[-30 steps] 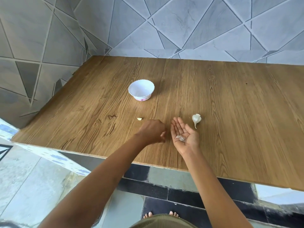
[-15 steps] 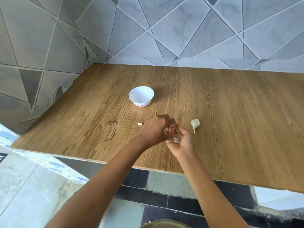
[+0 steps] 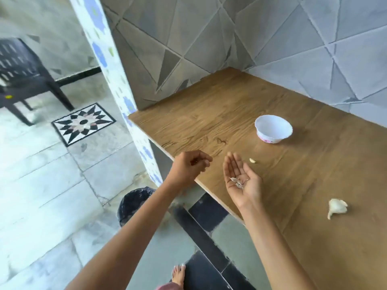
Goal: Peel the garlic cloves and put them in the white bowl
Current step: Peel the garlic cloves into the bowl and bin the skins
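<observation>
Garlic clove (image 3: 252, 160) one, bulb (image 3: 337, 207) one, white bowl (image 3: 272, 139) one, peel scraps (image 3: 236, 182) few

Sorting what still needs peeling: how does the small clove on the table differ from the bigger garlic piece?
The clove is small, smooth and yellowish, seemingly skinless; the garlic bulb is much bigger, white and papery. The clove lies between the right hand and the white bowl; the bulb lies nearer the person. Both rest on the table, outside the bowl, untouched.
</observation>
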Demonstrator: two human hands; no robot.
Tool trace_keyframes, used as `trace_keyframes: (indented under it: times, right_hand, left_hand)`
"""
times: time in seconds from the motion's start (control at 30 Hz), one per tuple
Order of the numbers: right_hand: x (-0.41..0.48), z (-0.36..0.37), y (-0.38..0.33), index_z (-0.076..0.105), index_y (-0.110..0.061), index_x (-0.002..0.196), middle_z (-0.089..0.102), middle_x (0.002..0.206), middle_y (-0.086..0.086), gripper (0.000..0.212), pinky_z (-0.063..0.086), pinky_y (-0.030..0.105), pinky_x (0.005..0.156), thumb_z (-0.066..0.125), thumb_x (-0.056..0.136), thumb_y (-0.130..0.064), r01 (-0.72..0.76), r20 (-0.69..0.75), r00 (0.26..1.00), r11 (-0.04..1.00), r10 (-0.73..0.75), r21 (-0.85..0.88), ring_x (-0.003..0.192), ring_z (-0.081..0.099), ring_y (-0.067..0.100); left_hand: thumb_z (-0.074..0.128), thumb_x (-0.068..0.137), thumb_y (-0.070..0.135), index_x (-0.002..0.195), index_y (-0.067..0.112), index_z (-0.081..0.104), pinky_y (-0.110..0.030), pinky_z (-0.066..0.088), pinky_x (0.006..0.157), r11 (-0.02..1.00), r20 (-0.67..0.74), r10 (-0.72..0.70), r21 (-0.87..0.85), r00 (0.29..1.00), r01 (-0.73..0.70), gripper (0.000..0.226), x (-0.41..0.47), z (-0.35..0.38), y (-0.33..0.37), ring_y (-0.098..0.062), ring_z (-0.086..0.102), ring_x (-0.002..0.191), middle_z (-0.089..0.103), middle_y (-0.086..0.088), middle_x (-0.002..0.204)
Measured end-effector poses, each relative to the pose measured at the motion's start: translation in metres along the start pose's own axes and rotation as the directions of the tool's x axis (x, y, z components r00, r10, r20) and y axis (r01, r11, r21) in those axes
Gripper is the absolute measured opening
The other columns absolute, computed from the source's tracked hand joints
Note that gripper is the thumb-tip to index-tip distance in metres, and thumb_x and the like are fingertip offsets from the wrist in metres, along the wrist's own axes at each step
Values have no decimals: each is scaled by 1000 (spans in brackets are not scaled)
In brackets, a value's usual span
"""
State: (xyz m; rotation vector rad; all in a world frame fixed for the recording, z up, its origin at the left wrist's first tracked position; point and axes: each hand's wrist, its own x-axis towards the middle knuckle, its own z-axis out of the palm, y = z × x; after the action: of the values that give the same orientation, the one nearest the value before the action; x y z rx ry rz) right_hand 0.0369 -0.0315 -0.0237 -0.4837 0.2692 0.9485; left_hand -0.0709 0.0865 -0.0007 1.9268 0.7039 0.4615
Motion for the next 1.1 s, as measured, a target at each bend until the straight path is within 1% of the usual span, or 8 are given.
trace_keyframes:
  times: [0.13, 0.27, 0.4, 0.57, 0.8, 0.87, 1.0, 1.1]
  right_hand:
    - [31, 31, 78, 65, 2, 100, 70, 99, 17, 35, 55, 33, 81, 34, 100, -15, -197, 39, 978, 972, 203, -125, 83, 71, 24]
    - [65, 50, 162, 74, 3, 84, 71, 97, 17, 45, 54, 35, 83, 35, 99, -15, -331, 52, 936, 922, 347, -199, 84, 71, 24]
    - [112, 59, 242, 75, 1, 83, 71, 98, 17, 45, 56, 35, 82, 36, 98, -16, -402, 17, 908, 882, 419, -246, 87, 71, 24]
    - [193, 46, 329, 69, 2, 96, 71, 94, 17, 37, 59, 32, 77, 36, 100, -15, -403, -89, 915, 875, 394, -270, 84, 71, 23]
    - [322, -66, 427, 75, -3, 81, 72, 89, 13, 49, 57, 29, 77, 32, 101, -15, -415, -270, 905, 827, 330, -379, 81, 71, 20]
    - [359, -115, 448, 71, -2, 89, 73, 86, 10, 44, 54, 30, 84, 31, 102, -16, -418, -324, 900, 790, 292, -449, 86, 68, 20]
    - [423, -204, 482, 64, -6, 95, 71, 91, 5, 37, 45, 27, 94, 29, 104, -16, -406, -343, 910, 660, 232, -632, 102, 61, 20]
    - [457, -258, 499, 61, -10, 107, 62, 120, 6, 37, 27, 30, 110, 27, 104, -25, -417, -350, 909, 474, 227, -776, 127, 46, 18]
  left_hand:
    - [62, 88, 4, 87, 17, 71, -28, 50, 68, 985, -231, -170, -50, 958, 163, 15, -27, -68, -56, -8, 58, 64, 66, 4, 70]
    - [61, 85, 3, 81, 22, 71, -36, 53, 73, 947, -395, -317, -174, 862, 269, 21, -44, -131, -111, -12, 60, 67, 69, 2, 73]
    - [59, 84, 1, 85, 15, 72, -28, 51, 76, 911, -441, -412, -202, 797, 359, 19, -38, -189, -170, -6, 59, 68, 65, 8, 69]
    - [61, 84, 3, 86, 15, 73, -31, 52, 80, 857, -399, -515, -221, 759, 466, 17, -3, -234, -277, -14, 62, 76, 69, -1, 78]
    - [58, 87, 5, 84, 22, 69, -22, 47, 58, 725, -327, -688, -361, 649, 587, 20, 52, -194, -475, -12, 57, 65, 65, 2, 74]
    - [57, 89, 6, 83, 23, 68, -30, 50, 65, 696, -304, -716, -377, 628, 611, 22, 61, -164, -541, -16, 58, 67, 66, -2, 76]
    - [53, 88, 6, 85, 22, 70, -32, 49, 64, 650, -275, -760, -354, 589, 673, 23, 66, -109, -653, -17, 55, 64, 68, -6, 78]
    - [53, 90, 7, 92, 16, 71, -23, 47, 66, 623, -230, -782, -329, 580, 709, 20, 69, -74, -709, -12, 57, 68, 69, -2, 88]
